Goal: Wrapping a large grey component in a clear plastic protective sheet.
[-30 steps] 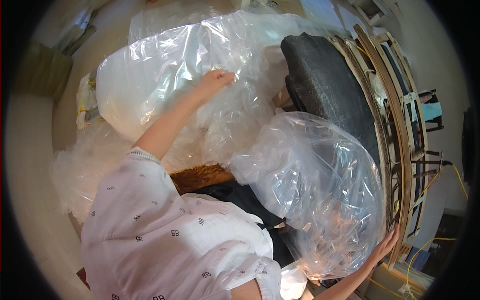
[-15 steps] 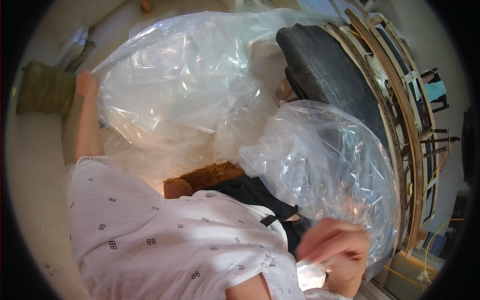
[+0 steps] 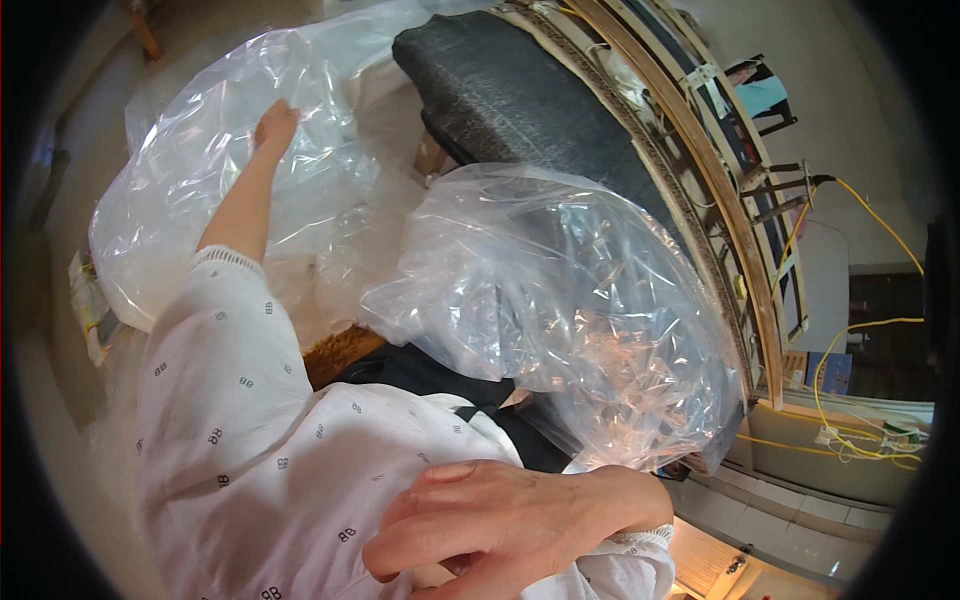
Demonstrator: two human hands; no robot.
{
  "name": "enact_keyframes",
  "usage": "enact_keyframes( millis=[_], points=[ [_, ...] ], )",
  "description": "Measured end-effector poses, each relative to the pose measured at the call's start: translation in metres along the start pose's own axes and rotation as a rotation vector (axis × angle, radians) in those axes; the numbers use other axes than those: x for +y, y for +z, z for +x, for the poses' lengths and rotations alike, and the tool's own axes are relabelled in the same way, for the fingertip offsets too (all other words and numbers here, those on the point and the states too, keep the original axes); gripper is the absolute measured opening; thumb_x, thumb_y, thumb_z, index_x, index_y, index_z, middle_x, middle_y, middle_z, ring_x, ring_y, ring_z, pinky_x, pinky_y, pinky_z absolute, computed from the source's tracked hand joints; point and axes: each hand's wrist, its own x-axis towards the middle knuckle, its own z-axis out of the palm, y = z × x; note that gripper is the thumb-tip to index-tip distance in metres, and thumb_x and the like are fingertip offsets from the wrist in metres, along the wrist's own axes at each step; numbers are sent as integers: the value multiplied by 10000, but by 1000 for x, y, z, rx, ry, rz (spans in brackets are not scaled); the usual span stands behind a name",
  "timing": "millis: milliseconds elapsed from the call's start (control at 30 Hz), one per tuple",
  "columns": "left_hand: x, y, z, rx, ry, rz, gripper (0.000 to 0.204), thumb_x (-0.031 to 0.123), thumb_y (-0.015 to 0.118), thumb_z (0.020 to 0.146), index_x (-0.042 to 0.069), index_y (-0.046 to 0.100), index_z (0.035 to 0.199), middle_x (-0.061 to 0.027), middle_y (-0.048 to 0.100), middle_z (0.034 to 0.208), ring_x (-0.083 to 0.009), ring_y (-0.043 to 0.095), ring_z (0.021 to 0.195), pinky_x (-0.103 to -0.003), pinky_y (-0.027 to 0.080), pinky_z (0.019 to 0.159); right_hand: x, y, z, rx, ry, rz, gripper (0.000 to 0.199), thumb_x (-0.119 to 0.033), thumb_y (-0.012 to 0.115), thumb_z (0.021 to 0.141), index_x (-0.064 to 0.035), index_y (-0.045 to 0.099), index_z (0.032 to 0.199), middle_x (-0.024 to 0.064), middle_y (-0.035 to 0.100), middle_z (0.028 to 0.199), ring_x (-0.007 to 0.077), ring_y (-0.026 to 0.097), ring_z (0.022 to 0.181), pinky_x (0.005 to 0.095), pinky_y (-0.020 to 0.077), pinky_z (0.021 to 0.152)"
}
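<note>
A pale wall (image 3: 870, 210) and wooden frame (image 3: 717, 180) stand to the right, dark padding (image 3: 540, 115) on the frame's inner side. The left hand (image 3: 277, 124), closed, overlaps the far-left billow (image 3: 230, 170) of clear plastic, grip undetermined; it is the nearer hand there. The right hand (image 3: 510, 525), half open, nothing visible in it, is before the shirt (image 3: 250, 420), the second billow (image 3: 570, 300) ahead, long axis running upper-left to lower-right.
</note>
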Motion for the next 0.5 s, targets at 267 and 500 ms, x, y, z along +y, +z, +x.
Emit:
enact_keyframes(
  millis=[267,500],
  points=[
    [3,-93,-79,-18,478,-724,233,210,468,906,15,594,887,-88,627,796,-186,612,744,-303,465,697,54,-64,-27,376,487,-112,64,-17,489,847,-34,525,898,73,551,984,176,542,873,284,434,790],
    [36,-172,-241,-300,647,-1030,184,110,489,903,-6,593,805,-62,622,759,-136,603,727,-260,473,687,180,-86,35,605,438,-16,360,-194,554,866,9,498,1159,76,548,1070,149,544,927,281,434,818]
  ],
)
